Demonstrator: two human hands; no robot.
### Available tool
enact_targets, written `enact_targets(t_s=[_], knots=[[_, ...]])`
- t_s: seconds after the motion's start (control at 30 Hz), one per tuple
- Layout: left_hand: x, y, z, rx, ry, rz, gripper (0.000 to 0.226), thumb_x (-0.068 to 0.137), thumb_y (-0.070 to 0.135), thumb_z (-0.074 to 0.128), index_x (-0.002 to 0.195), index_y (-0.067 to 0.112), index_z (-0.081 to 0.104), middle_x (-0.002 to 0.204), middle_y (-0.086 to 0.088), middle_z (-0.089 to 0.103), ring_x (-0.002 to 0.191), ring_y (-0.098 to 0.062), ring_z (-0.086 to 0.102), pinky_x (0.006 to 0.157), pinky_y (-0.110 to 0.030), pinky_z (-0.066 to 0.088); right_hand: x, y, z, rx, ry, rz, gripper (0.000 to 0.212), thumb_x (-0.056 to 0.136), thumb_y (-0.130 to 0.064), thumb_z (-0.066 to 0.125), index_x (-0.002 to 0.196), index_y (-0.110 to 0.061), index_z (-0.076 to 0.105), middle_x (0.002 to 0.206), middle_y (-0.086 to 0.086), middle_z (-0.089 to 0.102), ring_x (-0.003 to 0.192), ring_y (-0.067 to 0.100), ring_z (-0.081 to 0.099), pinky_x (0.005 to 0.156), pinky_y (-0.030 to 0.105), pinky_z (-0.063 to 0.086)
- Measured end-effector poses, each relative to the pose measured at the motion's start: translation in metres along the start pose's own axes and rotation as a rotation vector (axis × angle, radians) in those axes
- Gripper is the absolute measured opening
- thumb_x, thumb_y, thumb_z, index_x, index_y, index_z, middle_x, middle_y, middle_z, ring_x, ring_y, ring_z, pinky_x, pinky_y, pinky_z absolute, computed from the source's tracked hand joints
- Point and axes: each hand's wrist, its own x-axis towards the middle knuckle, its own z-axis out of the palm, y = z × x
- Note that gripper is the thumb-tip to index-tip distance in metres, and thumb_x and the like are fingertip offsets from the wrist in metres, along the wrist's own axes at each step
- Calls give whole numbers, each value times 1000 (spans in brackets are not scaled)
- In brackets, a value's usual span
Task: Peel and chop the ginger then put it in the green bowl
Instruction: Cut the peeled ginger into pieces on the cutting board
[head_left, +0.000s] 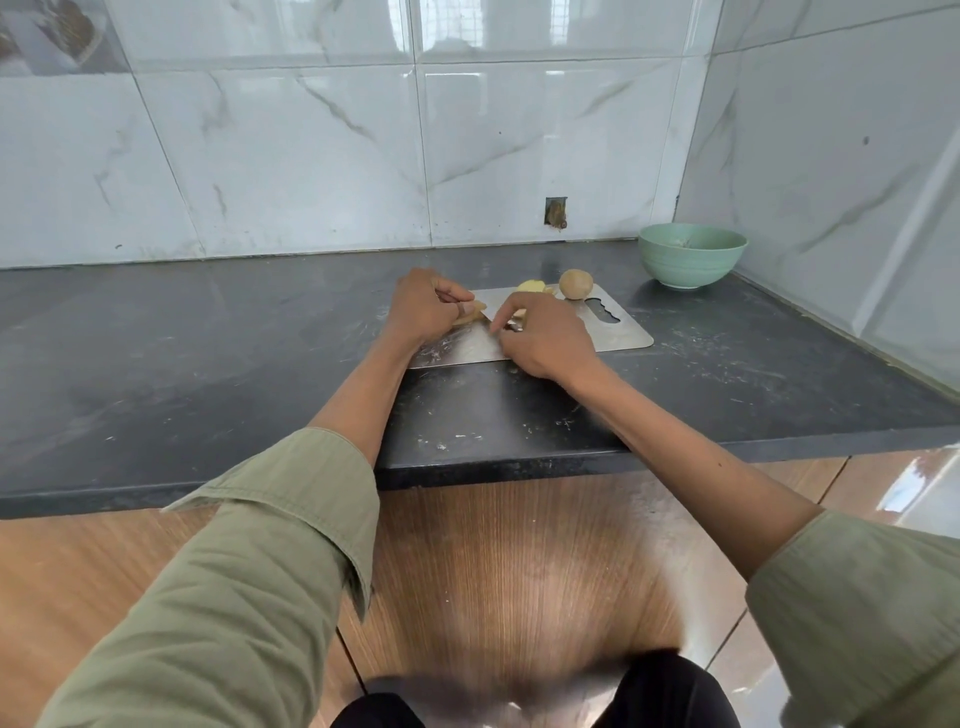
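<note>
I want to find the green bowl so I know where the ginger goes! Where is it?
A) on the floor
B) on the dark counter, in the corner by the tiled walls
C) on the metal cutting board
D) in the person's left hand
B: the green bowl sits on the dark counter in the far right corner by the tiled walls, apart from the metal cutting board and both hands.
</note>
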Motion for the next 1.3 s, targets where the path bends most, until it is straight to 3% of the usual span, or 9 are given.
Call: enact_targets(t_s=[0.13, 0.23, 0.37, 0.53, 0.7, 0.8, 0.97, 1.17, 1.3], knots=[[-1, 0, 0, 0, 15, -6, 20, 74, 32, 93, 89, 21, 85, 81, 5, 78, 80, -9, 73, 83, -30, 61, -1, -5, -5, 164, -39, 174, 27, 79, -34, 54, 100, -17, 55, 89, 5, 67, 84, 30, 63, 72, 37, 48], [-2, 0, 0, 11, 19, -7, 23, 74, 39, 92, 89, 23, 84, 80, 7, 78, 79, -6, 72, 79, -27, 60, 5, -12, -15, 306, -113, 286, 10, 81, -17, 49, 75, -10, 53, 68, 12, 59, 57, 27, 57, 45, 26, 38], [-4, 3, -2, 53, 12, 9, 23, 77, 36, 90, 94, 20, 84, 88, 4, 79, 81, -7, 71, 80, -25, 56, 5, -14, -27, 345, -193, 358, 16, 93, -8, 51, 80, -7, 59, 64, 10, 60, 33, 12, 42, 34, 14, 30], [-3, 3, -2, 63, 18, -15, 28, 76, 41, 91, 94, 20, 84, 86, 5, 78, 77, -4, 68, 72, -17, 51, 5, -5, -9, 249, -61, 242, 24, 76, -25, 55, 64, -7, 64, 57, 10, 66, 48, 25, 57, 47, 28, 42], [-3, 3, -3, 46, 25, -6, 28, 74, 36, 93, 94, 18, 84, 89, 1, 79, 77, -5, 68, 75, -19, 51, 5, -8, -5, 163, -37, 203, 40, 70, -28, 52, 89, 1, 73, 64, 12, 73, 71, 37, 72, 71, 46, 60], [-5, 4, -3, 43, 32, -16, 28, 74, 36, 93, 94, 18, 84, 89, 2, 79, 80, -7, 70, 73, -18, 51, 7, -11, -4, 144, -9, 203, 40, 73, -19, 55, 104, 0, 72, 70, 14, 75, 71, 34, 72, 77, 46, 61], [-6, 6, -1, 82, 45, -7, 22, 79, 26, 89, 97, 14, 83, 96, -3, 79, 76, -3, 64, 60, 0, 39, 11, -14, -1, 120, 5, 176, 32, 65, -21, 51, 84, -5, 71, 70, 14, 74, 71, 37, 71, 76, 47, 62], [-6, 8, -1, 99, 61, 4, 21, 80, 23, 89, 98, 14, 83, 95, -2, 78, 81, -8, 66, 69, -15, 45, 10, -15, 6, 96, 18, 204, 31, 70, -18, 56, 91, -4, 73, 76, 12, 74, 74, 33, 71, 77, 37, 60], [-7, 11, -2, 103, 57, 11, 20, 81, 22, 88, 98, 12, 83, 91, 1, 75, 73, -1, 59, 58, 0, 36, 15, -27, 9, 72, 15, 198, 42, 59, -30, 50, 91, -14, 72, 90, 7, 73, 90, 30, 69, 79, 34, 58]])
